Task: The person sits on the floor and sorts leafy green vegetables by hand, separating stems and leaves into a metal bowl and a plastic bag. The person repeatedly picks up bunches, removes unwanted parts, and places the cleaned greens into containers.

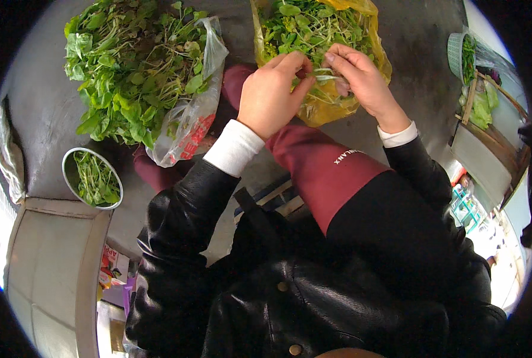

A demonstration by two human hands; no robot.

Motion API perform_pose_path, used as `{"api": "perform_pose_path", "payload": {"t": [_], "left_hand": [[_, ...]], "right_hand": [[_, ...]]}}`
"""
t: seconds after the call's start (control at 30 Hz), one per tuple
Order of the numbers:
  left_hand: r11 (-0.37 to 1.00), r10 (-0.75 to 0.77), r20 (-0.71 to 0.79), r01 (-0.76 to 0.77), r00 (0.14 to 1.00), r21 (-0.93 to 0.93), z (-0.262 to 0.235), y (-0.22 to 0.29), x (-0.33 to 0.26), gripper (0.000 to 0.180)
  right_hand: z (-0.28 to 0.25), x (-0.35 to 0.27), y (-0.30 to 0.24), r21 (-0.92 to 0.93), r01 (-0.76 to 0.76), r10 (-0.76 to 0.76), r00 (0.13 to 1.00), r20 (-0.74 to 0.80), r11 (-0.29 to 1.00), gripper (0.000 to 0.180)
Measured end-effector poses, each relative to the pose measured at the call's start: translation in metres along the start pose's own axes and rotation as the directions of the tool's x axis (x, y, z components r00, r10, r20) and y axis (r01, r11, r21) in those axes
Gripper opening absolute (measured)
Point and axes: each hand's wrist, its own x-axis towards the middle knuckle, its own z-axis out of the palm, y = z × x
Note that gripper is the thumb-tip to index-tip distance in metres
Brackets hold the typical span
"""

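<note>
- Pinches a thin pale-green stem (327, 77) in the curled right hand (366, 82), above a translucent yellow plastic bag (381, 51) of leafy greens (313, 28), far and right of middle.
- Curls the left hand (272, 90) nearly closed beside the stem; cannot tell whether gripping.

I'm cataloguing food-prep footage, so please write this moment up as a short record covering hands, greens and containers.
Left hand: fingers curled, over the near side of the yellow bag
Right hand: beside the left, fingers bent
Between hands: thin pale stem; exact grip unclear
Yellow bag: open, holding cut greens
Left heap: leafy greens beside and partly on a clear bag with red print
Bowl: pale-rimmed, left of the person, holding leafy sprigs
Far right: pale basket with greens
</note>
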Motion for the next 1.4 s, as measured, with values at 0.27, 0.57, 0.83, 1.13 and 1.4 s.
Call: {"api": "perform_pose_path", "payload": {"t": [0.27, 0.57, 0.83, 1.13, 1.4], "left_hand": [[0.932, -0.194, 0.105, 0.217, 0.975, -0.29, 0.016, 0.001, 0.003, 0.021], [0.999, 0.023, -0.01, -0.024, 1.0, -0.036, 0.011, -0.002, 0.008, 0.015], [0.999, 0.054, -0.03, -0.054, 0.998, -0.001, 0.006, -0.007, 0.019, 0.014], [0.999, 0.02, -0.072, -0.018, 0.997, 0.03, 0.007, -0.009, 0.018, 0.014], [0.995, 0.087, -0.112, -0.081, 0.99, 0.054, 0.01, 0.001, 0.025, 0.015]], "right_hand": [[-0.008, 0.002, -0.003, 0.035, 0.014, -0.012, 0.999, -0.048, 0.999, 0.021], [-0.009, 0.005, 0.001, -0.158, 0.01, -0.007, 1.0, 0.016, 0.987, 0.019], [-0.008, 0.005, -0.003, -0.232, 0.004, 0.023, 0.993, 0.115, 0.973, 0.02], [0.003, 0.005, -0.015, -0.009, -0.147, 0.147, 0.987, 0.06, 0.989, 0.023], [-0.005, 0.009, -0.006, 0.286, -0.284, 0.236, 0.953, 0.192, 0.915, 0.018]]}}
